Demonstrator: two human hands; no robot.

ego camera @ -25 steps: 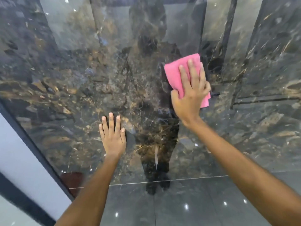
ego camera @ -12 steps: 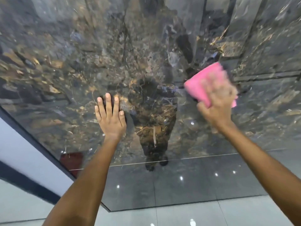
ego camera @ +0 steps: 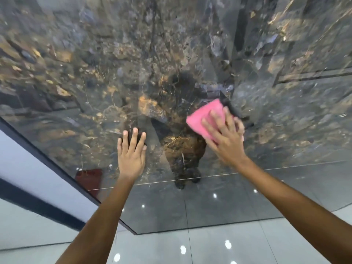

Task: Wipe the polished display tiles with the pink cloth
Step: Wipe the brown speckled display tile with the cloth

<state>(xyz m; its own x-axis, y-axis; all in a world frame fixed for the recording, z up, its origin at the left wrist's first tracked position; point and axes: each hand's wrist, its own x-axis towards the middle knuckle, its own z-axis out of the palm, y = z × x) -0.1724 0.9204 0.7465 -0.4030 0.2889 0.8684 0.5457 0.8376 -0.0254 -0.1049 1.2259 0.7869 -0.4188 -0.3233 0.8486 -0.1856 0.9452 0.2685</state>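
A large polished display tile [ego camera: 91,88], dark with gold and grey marbling, stands upright in front of me and mirrors the room. My right hand [ego camera: 224,138] presses a folded pink cloth [ego camera: 204,119] flat against it with spread, straight fingers, right of centre. The cloth's upper left part shows beyond the fingers. My left hand [ego camera: 131,149] rests flat on the tile to the left of the cloth, fingers straight and pointing up, holding nothing.
The tile's lower edge [ego camera: 200,228] meets a glossy grey floor [ego camera: 209,248] with spots of reflected light. A dark frame edge [ego camera: 47,161] runs diagonally along the tile's left side, with a pale wall [ego camera: 28,168] beyond it. More marbled panels [ego camera: 314,54] stand to the right.
My right hand has swept the pink cloth down and to the left across the tile. My left hand stays planted on the tile. The view has tilted downward.
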